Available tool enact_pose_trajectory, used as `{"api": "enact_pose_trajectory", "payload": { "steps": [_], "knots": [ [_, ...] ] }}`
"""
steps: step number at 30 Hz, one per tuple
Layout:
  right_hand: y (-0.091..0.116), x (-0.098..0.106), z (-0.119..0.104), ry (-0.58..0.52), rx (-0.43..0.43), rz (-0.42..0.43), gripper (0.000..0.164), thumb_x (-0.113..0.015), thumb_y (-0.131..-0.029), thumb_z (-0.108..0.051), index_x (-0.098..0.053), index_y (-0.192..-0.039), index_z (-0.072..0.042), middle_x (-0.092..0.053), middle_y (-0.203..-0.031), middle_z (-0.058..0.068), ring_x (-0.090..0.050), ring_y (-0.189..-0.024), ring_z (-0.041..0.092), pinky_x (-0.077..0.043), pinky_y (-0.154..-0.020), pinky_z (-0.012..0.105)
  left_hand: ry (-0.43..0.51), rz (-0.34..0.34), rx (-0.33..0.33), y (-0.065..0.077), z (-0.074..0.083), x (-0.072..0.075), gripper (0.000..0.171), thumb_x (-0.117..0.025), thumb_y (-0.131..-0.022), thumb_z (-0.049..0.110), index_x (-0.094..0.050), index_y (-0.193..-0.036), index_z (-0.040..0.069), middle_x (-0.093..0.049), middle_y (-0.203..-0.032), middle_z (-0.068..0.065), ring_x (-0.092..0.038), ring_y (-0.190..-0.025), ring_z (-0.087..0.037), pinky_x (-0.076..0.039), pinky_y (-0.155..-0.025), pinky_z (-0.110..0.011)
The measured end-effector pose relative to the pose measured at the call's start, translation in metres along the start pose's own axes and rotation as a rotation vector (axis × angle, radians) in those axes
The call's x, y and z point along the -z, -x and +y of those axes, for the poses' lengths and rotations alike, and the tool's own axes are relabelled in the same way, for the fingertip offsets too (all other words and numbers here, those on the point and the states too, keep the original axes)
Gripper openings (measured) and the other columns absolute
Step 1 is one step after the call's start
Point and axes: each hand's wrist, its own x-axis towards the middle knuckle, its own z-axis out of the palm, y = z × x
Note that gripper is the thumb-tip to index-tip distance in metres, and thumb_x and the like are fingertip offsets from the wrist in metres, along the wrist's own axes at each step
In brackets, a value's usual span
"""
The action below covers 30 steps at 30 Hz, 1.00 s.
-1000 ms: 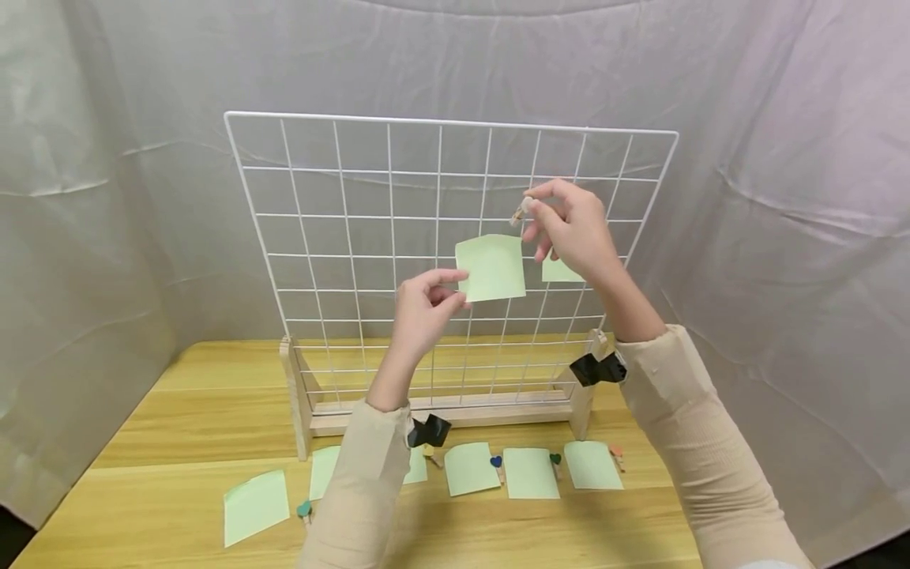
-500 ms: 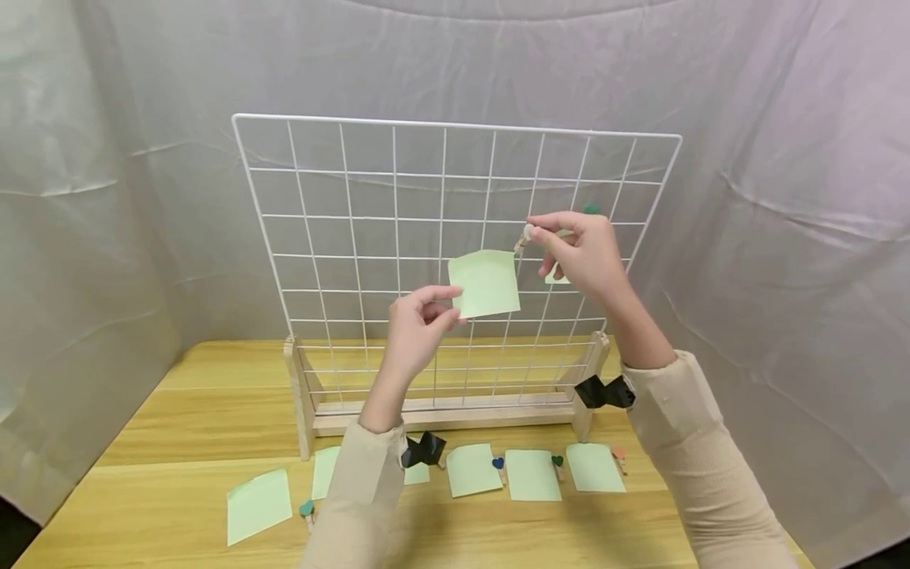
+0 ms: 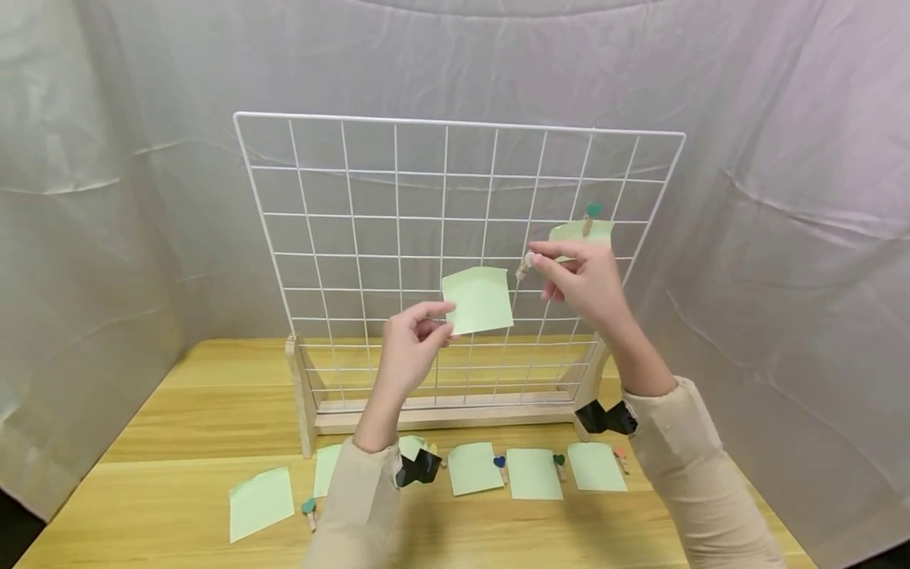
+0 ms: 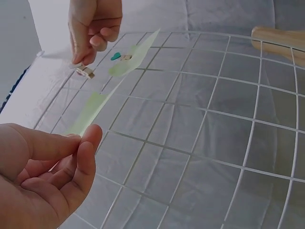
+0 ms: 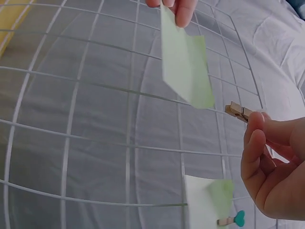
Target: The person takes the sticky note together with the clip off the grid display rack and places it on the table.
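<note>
My left hand (image 3: 412, 348) pinches a pale green paper note (image 3: 479, 302) by its left edge, in front of the white wire grid (image 3: 370, 215). In my right hand (image 3: 586, 280) a small wooden clothespin (image 5: 237, 111) with a white end is pinched between thumb and fingertips. The clothespin stays apart from the note, just off its upper right corner in the head view. Behind my right hand, another green note (image 3: 600, 229) hangs on the grid under a clothespin with a teal heart (image 3: 593, 209); the hand covers part of that note.
The grid stands in a wooden base (image 3: 441, 419) on the wooden table (image 3: 178, 427). Along the front lie several green notes (image 3: 535, 474) and heart-topped clothespins, such as a teal one (image 3: 309, 507) and a blue one (image 3: 501, 463). My left sleeve hides part of the row.
Both hands have moved down, the left also slightly leftward, with the note and clothespin still held. The hanging note and its teal-heart clothespin have come into view above my right hand.
</note>
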Motion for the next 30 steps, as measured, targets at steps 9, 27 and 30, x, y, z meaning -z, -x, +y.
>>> {"api": "enact_pose_trajectory", "payload": {
  "steps": [9,27,30],
  "knots": [
    [0.014,-0.006,0.013,-0.027,-0.037,-0.013,0.022,-0.06,-0.083,-0.002,-0.062,-0.103,0.009,-0.06,-0.073,0.01,-0.05,-0.042,0.014,-0.044,-0.043,0.021,-0.018,-0.003,0.01,0.011,-0.006,0.001,0.021,-0.059,-0.079,-0.008,-0.063,-0.1,-0.002,-0.063,-0.07,-0.014,-0.059,-0.061,-0.025,-0.046,-0.052,-0.022],
    [0.048,-0.018,0.039,-0.074,-0.061,-0.058,0.009,-0.062,-0.082,-0.001,-0.06,-0.089,0.005,-0.059,-0.07,0.008,-0.051,-0.045,0.018,-0.044,-0.042,0.025,-0.012,-0.043,0.044,0.033,-0.019,0.003,0.021,-0.058,-0.079,-0.011,-0.065,-0.097,-0.002,-0.058,-0.076,-0.013,-0.062,-0.065,-0.028,-0.044,-0.051,-0.02],
    [0.054,-0.021,0.044,-0.083,-0.082,-0.069,0.009,-0.061,-0.082,-0.001,-0.06,-0.09,0.004,-0.06,-0.071,0.011,-0.051,-0.045,0.017,-0.044,-0.041,0.025,-0.019,-0.051,0.057,0.037,-0.022,0.004,0.021,-0.059,-0.078,-0.011,-0.064,-0.097,-0.003,-0.058,-0.077,-0.014,-0.061,-0.064,-0.029,-0.045,-0.053,-0.021]
  ]
}}
